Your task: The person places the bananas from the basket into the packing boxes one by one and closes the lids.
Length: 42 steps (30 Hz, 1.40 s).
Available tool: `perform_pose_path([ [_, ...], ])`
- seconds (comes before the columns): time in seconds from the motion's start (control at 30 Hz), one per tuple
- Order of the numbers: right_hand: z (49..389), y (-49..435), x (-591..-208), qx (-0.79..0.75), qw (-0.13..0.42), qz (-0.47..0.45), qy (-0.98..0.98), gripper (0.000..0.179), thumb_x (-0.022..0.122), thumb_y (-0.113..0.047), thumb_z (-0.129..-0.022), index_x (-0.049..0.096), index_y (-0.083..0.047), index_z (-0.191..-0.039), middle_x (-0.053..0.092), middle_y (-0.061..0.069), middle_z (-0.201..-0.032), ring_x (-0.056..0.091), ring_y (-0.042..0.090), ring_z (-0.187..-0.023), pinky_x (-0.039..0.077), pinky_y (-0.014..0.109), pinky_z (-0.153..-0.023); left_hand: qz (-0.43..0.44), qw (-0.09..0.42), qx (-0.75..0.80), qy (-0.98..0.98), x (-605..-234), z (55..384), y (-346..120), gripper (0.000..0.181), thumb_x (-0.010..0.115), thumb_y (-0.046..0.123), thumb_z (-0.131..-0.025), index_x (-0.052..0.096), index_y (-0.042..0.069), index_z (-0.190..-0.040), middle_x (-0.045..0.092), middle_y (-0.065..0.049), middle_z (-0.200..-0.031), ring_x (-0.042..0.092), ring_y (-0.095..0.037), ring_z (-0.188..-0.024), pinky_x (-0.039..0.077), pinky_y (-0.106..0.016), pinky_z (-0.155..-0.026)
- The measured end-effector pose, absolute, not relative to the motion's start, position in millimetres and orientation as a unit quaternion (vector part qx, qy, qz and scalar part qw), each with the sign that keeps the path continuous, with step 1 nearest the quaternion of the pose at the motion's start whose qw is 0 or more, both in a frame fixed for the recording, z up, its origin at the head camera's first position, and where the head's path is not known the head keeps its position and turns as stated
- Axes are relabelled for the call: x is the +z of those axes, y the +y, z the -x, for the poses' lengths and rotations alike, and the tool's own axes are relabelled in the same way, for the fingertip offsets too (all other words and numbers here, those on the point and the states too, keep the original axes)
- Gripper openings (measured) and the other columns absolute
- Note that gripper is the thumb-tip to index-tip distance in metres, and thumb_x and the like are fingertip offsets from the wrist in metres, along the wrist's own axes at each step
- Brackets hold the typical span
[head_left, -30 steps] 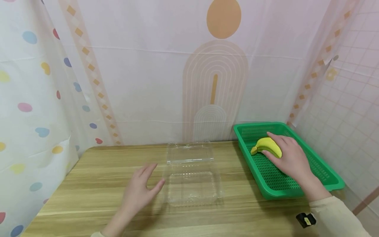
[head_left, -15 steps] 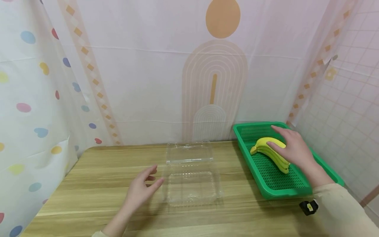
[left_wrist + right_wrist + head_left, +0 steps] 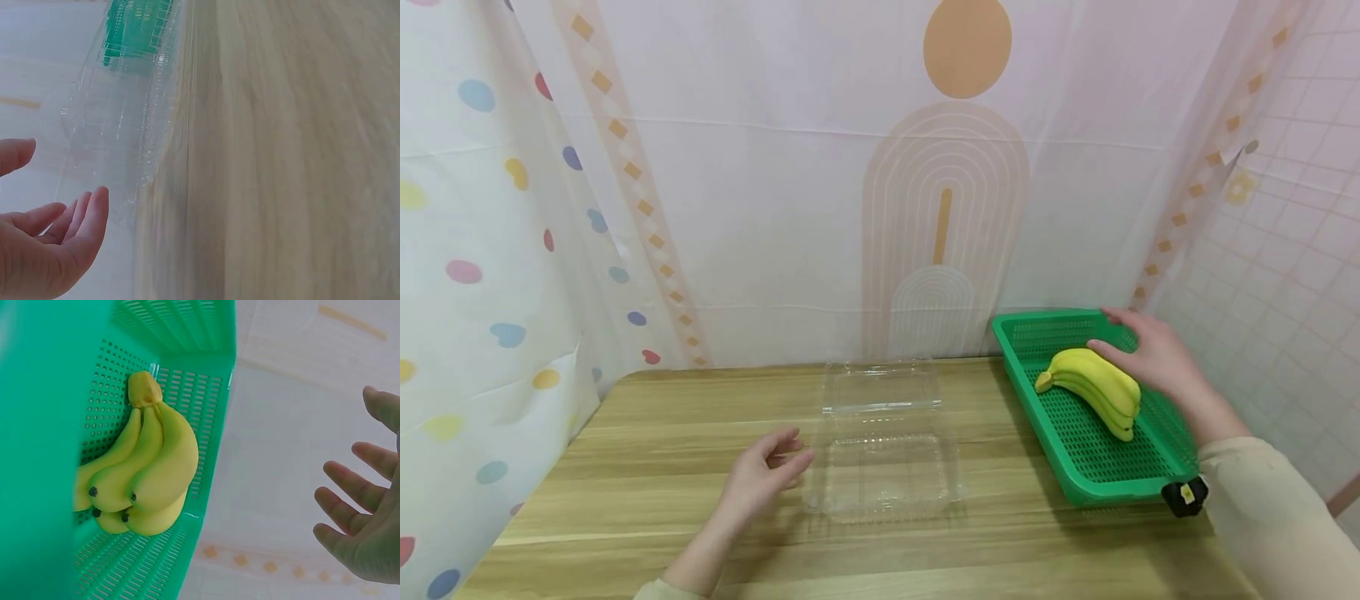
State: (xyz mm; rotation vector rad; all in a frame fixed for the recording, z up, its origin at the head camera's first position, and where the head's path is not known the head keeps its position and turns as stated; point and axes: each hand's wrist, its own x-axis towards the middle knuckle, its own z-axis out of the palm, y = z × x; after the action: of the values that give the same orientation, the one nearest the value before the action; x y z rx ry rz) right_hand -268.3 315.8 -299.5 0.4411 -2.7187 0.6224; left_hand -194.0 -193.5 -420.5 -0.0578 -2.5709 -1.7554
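Observation:
A bunch of yellow bananas (image 3: 1093, 387) lies in the green plastic basket (image 3: 1067, 475), its stem end toward the left. In the right wrist view the bunch (image 3: 147, 456) shows several fruits joined at one stem. My right hand (image 3: 1157, 358) hovers over the basket's right side, fingers spread and holding nothing, apart from the bananas. To the left, my left hand (image 3: 760, 475) is held with loosely bent fingers beside a clear plastic clamshell box (image 3: 887, 475). The box stands with its lid folded back, and the hand's fingertips are close to its left edge.
A wood-grain table (image 3: 647, 467) carries the box and the basket. Behind it hangs a patterned curtain (image 3: 775, 208), with a dotted curtain (image 3: 490, 292) at the left and a grid-patterned one at the right. A black wrist device (image 3: 1185, 496) sits at the right sleeve.
My right hand has let go of the bananas and drawn up and to the right, leaving them in the basket. The left hand's fingers have bent a little more.

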Motion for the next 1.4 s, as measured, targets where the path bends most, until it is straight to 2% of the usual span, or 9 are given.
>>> perform_pose_path([
  [0.2,273.6,318.5,-295.6,0.222,0.133,-0.142,-0.955,0.068,0.063,-0.032,-0.098,0.037,0.01,-0.145,0.05,0.037,-0.131,0.041,0.055,-0.124,0.034,0.071,-0.099,0.008,-0.022,-0.629,-0.777,-424.8,197.7,-194.0,0.057,0.068,0.011,-0.094,0.043,-0.013,-0.139,0.054,-0.029,-0.127,0.061,-0.034,-0.105,0.06,-0.04,-0.081],
  [0.4,277.7,321.4,-293.1,0.231,0.115,-0.133,-0.957,0.07,0.061,-0.033,-0.099,0.034,0.009,-0.147,0.047,0.037,-0.134,0.037,0.056,-0.127,0.032,0.072,-0.1,-0.026,-0.046,-0.669,-0.742,-428.1,203.2,-193.3,0.051,0.065,0.003,-0.094,0.044,-0.012,-0.138,0.056,-0.023,-0.121,0.063,-0.033,-0.101,0.06,-0.041,-0.079],
  [0.63,283.7,324.9,-291.6,0.223,0.102,-0.129,-0.961,0.069,0.059,-0.035,-0.1,0.034,0.01,-0.147,0.046,0.037,-0.135,0.036,0.056,-0.128,0.03,0.072,-0.102,-0.045,-0.058,-0.681,-0.729,-429.5,207.5,-192.2,0.051,0.065,0.001,-0.093,0.044,-0.014,-0.137,0.057,-0.018,-0.113,0.063,-0.024,-0.089,0.061,-0.036,-0.073],
  [0.93,295.8,328.5,-291.6,0.207,0.07,-0.122,-0.968,0.073,0.057,-0.039,-0.101,0.031,0.009,-0.148,0.041,0.038,-0.139,0.035,0.056,-0.129,0.029,0.071,-0.104,-0.055,-0.053,-0.665,-0.743,-433.6,213.1,-190.3,0.053,0.069,0.0,-0.09,0.046,-0.014,-0.136,0.057,-0.014,-0.106,0.062,-0.021,-0.081,0.062,-0.036,-0.07],
  [1.4,316.0,331.1,-301.0,0.148,0.077,-0.104,-0.98,0.071,0.06,-0.037,-0.098,0.036,0.01,-0.145,0.037,0.037,-0.142,0.033,0.057,-0.129,0.028,0.07,-0.105,-0.052,-0.06,-0.658,-0.749,-434.3,216.0,-190.5,0.046,0.067,-0.003,-0.09,0.051,-0.013,-0.132,0.054,-0.009,-0.092,0.059,-0.02,-0.073,0.059,-0.027,-0.06],
])
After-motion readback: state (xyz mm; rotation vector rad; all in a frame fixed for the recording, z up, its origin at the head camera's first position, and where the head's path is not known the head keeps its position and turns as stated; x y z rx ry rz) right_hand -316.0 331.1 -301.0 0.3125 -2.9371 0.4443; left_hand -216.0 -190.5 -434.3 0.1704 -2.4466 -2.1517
